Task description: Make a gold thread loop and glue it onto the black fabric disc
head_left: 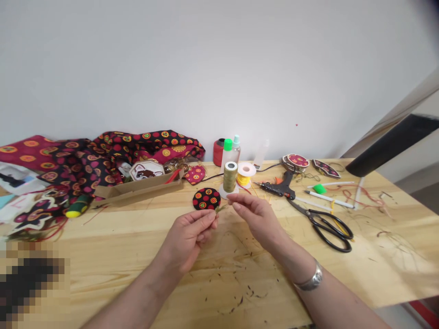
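Olive-green thread strands [221, 209] show as a small tuft between the pinched thumb and fingers of the left hand [192, 234], above the middle of the pale wooden tabletop [137, 256]. Thumb and fingertips of the right hand [258, 220] are drawn narrowly together just beside the tuft; whether they grip a strand, I cannot tell. A broad silver bracelet [311, 278] circles that wrist.

Just beyond the left fingertips lies a round black fabric piece with red and orange dots [206, 198]. Next to it, farther toward the tabletop's far edge, stands an upright spool of olive thread [230, 179], with a white spool of yellow cord [244, 176] close by.

Toward the tabletop's right edge, black-handled metal scissors [331, 228] lie with their blades pointing at a black glue gun [283, 186]. Near the far left corner, a crumpled black-and-crimson patterned cloth [78, 160] lies behind an open brown cardboard tray [140, 192].
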{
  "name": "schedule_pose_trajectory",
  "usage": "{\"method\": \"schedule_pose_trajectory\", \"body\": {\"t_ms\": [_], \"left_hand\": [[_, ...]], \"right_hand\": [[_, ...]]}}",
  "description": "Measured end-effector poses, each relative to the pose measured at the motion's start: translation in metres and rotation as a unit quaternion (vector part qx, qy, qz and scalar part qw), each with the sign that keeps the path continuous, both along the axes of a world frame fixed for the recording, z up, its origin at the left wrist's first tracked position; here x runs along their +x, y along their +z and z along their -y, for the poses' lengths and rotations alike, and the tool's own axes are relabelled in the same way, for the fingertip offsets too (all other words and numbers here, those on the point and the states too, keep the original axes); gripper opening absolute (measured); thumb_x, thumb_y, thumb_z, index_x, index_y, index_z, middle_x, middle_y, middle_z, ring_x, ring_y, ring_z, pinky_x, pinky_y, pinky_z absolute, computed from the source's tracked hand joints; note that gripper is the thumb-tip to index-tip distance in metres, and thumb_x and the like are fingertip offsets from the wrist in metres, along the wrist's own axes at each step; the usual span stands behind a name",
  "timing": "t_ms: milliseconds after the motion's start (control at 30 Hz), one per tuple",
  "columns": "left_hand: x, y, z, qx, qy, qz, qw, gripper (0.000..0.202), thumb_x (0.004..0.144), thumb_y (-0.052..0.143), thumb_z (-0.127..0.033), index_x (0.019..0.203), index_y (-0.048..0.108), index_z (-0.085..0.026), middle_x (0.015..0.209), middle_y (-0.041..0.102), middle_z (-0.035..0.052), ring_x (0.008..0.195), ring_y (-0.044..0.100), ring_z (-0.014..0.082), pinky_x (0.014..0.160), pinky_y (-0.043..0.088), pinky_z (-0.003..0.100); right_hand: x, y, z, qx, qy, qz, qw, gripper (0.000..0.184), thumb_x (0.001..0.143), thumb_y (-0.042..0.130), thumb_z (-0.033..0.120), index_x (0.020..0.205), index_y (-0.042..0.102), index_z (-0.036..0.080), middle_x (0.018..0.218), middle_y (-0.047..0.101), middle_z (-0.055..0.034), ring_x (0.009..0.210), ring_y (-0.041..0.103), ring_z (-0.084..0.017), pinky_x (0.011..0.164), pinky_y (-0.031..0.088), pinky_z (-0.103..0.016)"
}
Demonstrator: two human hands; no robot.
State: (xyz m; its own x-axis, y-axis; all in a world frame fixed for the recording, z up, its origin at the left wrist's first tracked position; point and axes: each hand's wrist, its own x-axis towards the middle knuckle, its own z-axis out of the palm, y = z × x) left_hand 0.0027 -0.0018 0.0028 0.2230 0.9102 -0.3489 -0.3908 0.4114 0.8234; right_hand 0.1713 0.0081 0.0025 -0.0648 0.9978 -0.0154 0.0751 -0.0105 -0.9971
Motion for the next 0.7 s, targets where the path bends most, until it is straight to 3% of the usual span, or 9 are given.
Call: {"method": "schedule_pose_trajectory", "body": {"t_ms": [133, 233, 467, 700], "left_hand": [[-0.0008, -0.0020, -0.0017, -0.032, -0.026, 0.057, 0.998, 0.012, 0.066, 0.073, -0.018, 0.061, 0.064, -0.010, 0.057, 0.055, -0.0018, 0.039, 0.027, -0.0014, 0.041, 0.022, 0.015], [-0.0008, -0.0023, -0.0021, -0.046, -0.039, 0.077, 0.995, 0.011, 0.066, 0.072, -0.015, 0.062, 0.064, -0.009, 0.057, 0.054, -0.0022, 0.039, 0.025, -0.0014, 0.041, 0.023, 0.015], [0.0005, 0.0001, -0.0009, -0.059, -0.051, 0.086, 0.993, 0.010, 0.066, 0.071, -0.013, 0.061, 0.063, -0.009, 0.055, 0.053, -0.0027, 0.038, 0.025, -0.0017, 0.040, 0.024, 0.014], [0.0008, -0.0023, -0.0019, -0.057, -0.050, 0.093, 0.993, 0.009, 0.066, 0.070, -0.012, 0.062, 0.064, -0.009, 0.056, 0.054, -0.0022, 0.038, 0.026, -0.0017, 0.040, 0.024, 0.014]], "right_hand": [[-0.0012, 0.0021, 0.0016, -0.041, 0.094, -0.037, 0.994, 0.032, 0.075, 0.061, 0.025, 0.106, 0.065, 0.019, 0.101, 0.069, -0.0055, 0.086, 0.063, -0.017, 0.083, 0.048, -0.035], [-0.0018, 0.0032, 0.0030, -0.039, 0.114, -0.067, 0.990, 0.025, 0.072, 0.066, 0.024, 0.096, 0.070, 0.020, 0.096, 0.071, -0.0037, 0.089, 0.063, -0.017, 0.087, 0.046, -0.036], [-0.0028, -0.0013, 0.0016, -0.058, 0.058, -0.113, 0.990, 0.019, 0.066, 0.072, 0.030, 0.082, 0.072, 0.020, 0.083, 0.073, -0.0020, 0.077, 0.064, -0.016, 0.082, 0.048, -0.035], [-0.0018, -0.0058, -0.0004, -0.059, 0.013, -0.076, 0.995, 0.016, 0.064, 0.073, 0.029, 0.076, 0.072, 0.018, 0.073, 0.070, -0.0006, 0.064, 0.060, -0.012, 0.068, 0.047, -0.028]]}}
